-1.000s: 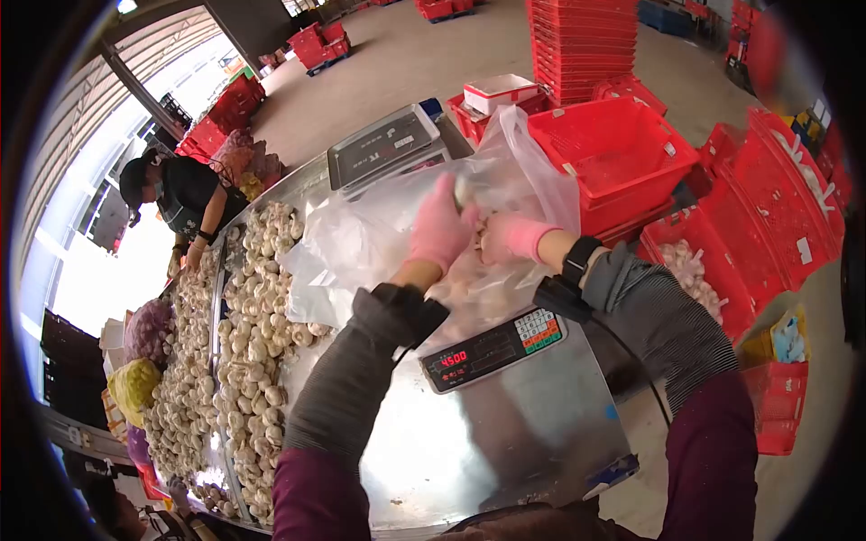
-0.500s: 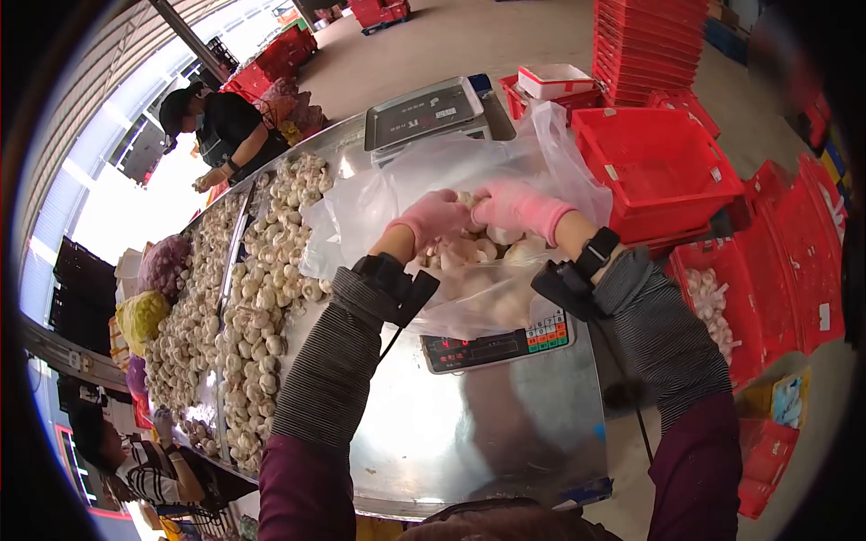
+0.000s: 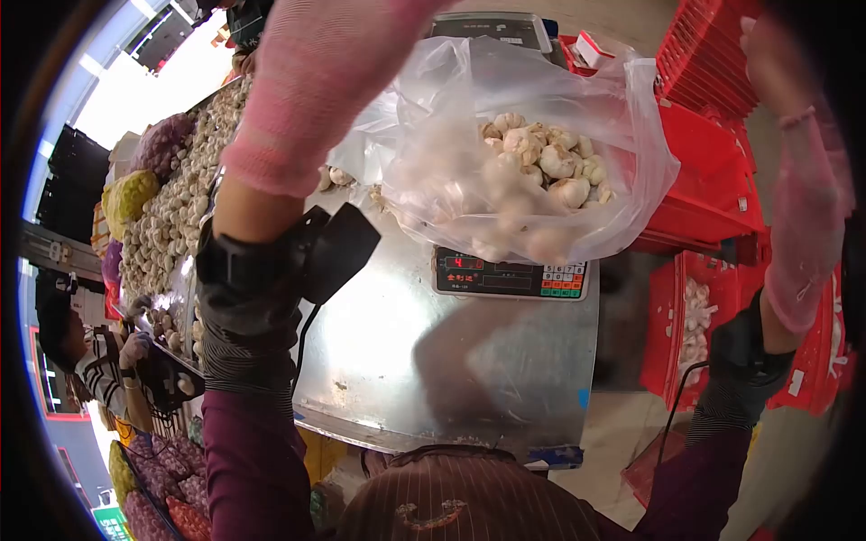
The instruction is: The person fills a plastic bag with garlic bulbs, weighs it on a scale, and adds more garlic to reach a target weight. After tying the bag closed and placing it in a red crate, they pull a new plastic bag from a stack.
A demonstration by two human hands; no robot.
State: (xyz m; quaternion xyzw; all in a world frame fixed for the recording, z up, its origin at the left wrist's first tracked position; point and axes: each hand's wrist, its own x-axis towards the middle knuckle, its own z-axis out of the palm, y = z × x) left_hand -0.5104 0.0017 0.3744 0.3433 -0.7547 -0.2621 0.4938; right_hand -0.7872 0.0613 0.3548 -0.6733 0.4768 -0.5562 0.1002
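Observation:
My left hand [image 3: 325, 81], in a pink glove, is raised large and close at the upper left; its fingers are cut off by the top edge. My right hand [image 3: 776, 72] is lifted at the far upper right, blurred and partly in shadow, with its pink glove down around the wrist and forearm. Between the two hands, apart from both, an open clear plastic bag [image 3: 433, 171] of garlic bulbs [image 3: 559, 162] rests on a digital scale [image 3: 510, 275] with a lit red display.
Loose garlic [image 3: 171, 216] lies along the left of the metal table [image 3: 370, 361]. Red crates [image 3: 713, 171] stand at the right, one holding bagged garlic [image 3: 695, 320]. A co-worker in a striped top [image 3: 108, 379] is at the lower left. A second scale [image 3: 496, 32] is behind.
Both hands have left the bag and risen, the left toward the upper left, the right to the far right. The right glove has come off the hand onto the forearm. The view has shifted.

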